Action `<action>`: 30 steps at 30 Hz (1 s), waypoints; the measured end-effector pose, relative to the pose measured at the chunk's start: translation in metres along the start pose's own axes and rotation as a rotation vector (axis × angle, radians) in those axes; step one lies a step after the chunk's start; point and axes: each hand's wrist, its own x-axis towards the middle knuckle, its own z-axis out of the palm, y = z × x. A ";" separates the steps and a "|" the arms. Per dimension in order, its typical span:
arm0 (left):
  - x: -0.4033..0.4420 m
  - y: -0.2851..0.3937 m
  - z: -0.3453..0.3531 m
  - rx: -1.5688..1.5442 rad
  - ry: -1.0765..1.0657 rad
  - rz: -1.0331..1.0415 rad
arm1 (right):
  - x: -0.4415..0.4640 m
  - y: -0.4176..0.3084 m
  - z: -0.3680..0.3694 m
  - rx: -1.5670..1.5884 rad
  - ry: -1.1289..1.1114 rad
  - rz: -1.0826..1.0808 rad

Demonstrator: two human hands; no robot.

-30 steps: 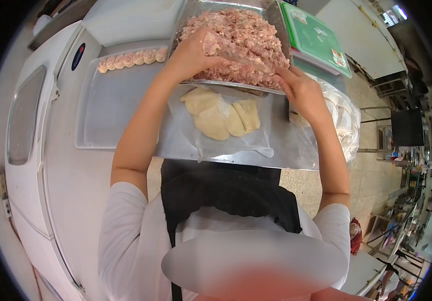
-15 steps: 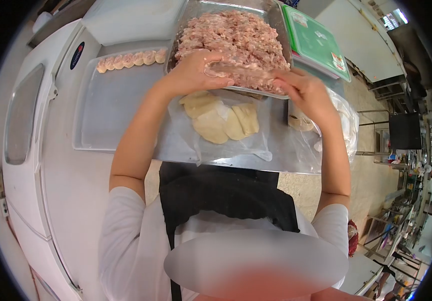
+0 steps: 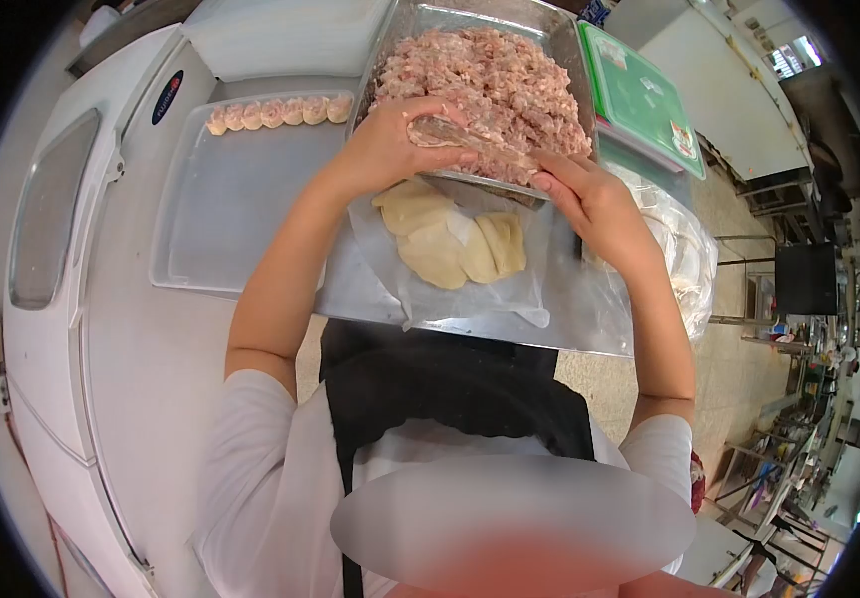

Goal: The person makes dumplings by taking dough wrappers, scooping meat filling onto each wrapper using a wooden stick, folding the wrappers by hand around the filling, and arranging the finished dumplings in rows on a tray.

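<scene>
My left hand (image 3: 390, 145) is curled, thumb and fingers bent round over the near left part of a metal tray (image 3: 589, 95). What lies in its palm is mostly hidden. My right hand (image 3: 599, 204) pinches the end of a narrow flat tool smeared with meat (image 3: 510, 152), whose other end reaches into the curl of my left hand. Pinkish minced meat (image 3: 480, 80) is heaped in the tray. Below my hands, pale yellow dough wrappers (image 3: 440, 244) lie overlapped on a translucent sheet (image 3: 420, 304).
A shallow plastic tray (image 3: 235, 214) at the left holds a row of filled dumplings (image 3: 280, 112) along its far edge. Right of the meat stands a green-lidded container (image 3: 639, 85); a clear plastic bag (image 3: 684, 249) lies nearer me. A white freezer (image 3: 141, 329) stands at the left.
The view has shifted a little, so the table things sit slightly further right. My right hand and the tool have moved closer to my left hand and tilted downward to the right.
</scene>
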 end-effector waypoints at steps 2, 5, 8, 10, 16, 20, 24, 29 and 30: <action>-0.004 0.006 -0.002 0.030 0.078 -0.056 | 0.004 0.002 -0.015 0.010 -0.030 0.084; -0.009 -0.007 -0.012 0.095 0.071 -0.090 | 0.004 0.015 -0.020 0.201 0.028 0.166; -0.009 -0.008 -0.009 0.000 0.037 0.043 | 0.007 0.009 -0.020 0.428 -0.056 0.232; -0.006 -0.008 0.001 -0.048 0.006 0.074 | 0.015 -0.006 -0.020 0.534 -0.179 0.309; -0.005 0.001 0.011 -0.009 -0.072 0.084 | 0.030 -0.021 0.006 0.467 -0.317 0.285; -0.013 -0.006 0.000 -0.035 -0.002 0.089 | 0.016 -0.004 -0.009 0.228 -0.206 0.239; -0.014 -0.010 0.000 -0.053 -0.035 0.068 | 0.013 -0.017 -0.033 0.232 -0.108 0.249; -0.006 0.007 0.013 -0.226 -0.079 -0.105 | 0.011 -0.023 -0.014 0.236 0.018 0.066; -0.005 0.012 0.014 -0.220 -0.067 -0.201 | 0.012 -0.024 -0.013 0.229 0.038 0.073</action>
